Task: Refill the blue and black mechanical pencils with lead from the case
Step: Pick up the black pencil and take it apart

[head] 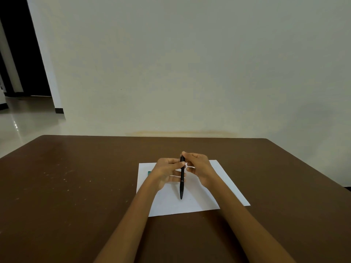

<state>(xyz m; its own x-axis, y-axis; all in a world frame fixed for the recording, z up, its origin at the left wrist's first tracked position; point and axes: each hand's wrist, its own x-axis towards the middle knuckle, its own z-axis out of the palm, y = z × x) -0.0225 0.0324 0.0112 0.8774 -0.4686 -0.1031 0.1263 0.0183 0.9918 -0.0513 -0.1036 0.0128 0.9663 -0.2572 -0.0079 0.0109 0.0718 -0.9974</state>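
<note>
Left hand [167,172] grips black pencil [182,179] mid-barrel | right hand [197,167] pinches its top end | teal object [149,173] mostly hidden behind left hand, on paper [199,198]

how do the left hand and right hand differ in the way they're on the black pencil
The left hand grips the black pencil along its middle barrel, fingers pointing right. The right hand pinches only the top end, fingers curled. The left sits lower than the right. Both hold it above the white paper.

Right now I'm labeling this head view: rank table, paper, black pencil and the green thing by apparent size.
1. table
2. paper
3. black pencil
4. green thing, mostly hidden behind the left hand, so its true size is unsure.
</note>
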